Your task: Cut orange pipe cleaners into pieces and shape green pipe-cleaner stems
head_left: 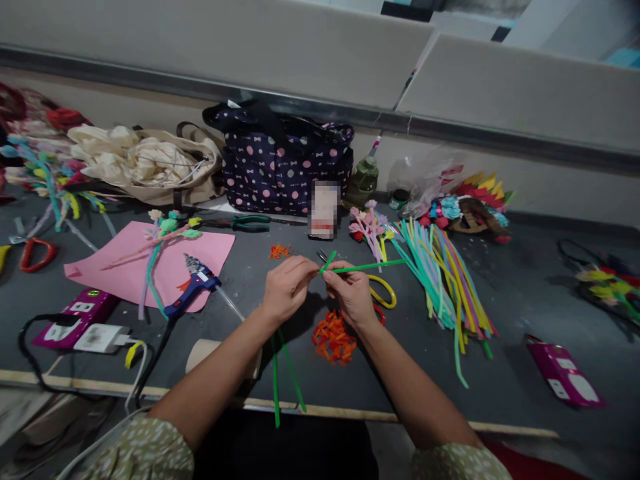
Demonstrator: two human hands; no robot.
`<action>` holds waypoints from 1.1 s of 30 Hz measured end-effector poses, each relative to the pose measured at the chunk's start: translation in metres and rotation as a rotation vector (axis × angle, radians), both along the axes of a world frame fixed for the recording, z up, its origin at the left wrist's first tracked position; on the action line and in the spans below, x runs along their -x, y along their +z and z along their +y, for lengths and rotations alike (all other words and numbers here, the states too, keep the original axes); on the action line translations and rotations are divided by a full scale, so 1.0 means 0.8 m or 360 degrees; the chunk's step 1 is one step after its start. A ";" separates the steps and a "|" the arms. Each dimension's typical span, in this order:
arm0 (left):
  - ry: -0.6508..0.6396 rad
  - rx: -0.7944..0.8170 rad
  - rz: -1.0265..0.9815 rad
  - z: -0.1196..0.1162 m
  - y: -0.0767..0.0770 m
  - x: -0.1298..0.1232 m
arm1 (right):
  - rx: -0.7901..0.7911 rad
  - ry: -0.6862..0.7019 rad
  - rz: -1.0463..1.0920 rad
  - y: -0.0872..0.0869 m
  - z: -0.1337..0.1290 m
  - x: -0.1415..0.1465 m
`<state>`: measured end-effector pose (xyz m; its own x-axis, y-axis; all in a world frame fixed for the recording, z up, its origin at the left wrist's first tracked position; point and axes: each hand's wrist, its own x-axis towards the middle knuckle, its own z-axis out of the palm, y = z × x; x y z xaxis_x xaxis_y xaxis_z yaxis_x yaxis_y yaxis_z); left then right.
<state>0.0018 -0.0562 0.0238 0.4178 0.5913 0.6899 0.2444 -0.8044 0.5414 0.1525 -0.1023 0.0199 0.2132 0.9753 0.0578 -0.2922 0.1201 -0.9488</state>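
Note:
Both hands meet over the middle of the dark table, pinching a bright green pipe cleaner [370, 267] between them. My left hand [289, 288] closes its fingertips on the bent end, where a short piece sticks up. My right hand [353, 297] grips the same stem, whose long end points right. Just beneath lies a heap of small orange pieces [334, 339], and a smaller orange pile [280, 251] sits beyond the left hand. Scissors with a yellow handle [384, 293] lie partly hidden behind the right hand. Two more green pipe cleaners [276, 387] rest near the table's front edge.
On the right is a bundle of coloured pipe cleaners [440, 280]. A blue glue gun [193, 290] lies on pink paper [120, 257] at the left, near a purple power strip [80, 317]. A dark patterned bag [285, 160] stands behind. Red-handled scissors [37, 255] lie far left.

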 end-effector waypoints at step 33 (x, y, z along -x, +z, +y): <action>-0.0171 0.0310 -0.0191 0.002 0.000 -0.006 | 0.0268 0.0052 0.0369 0.002 0.004 0.009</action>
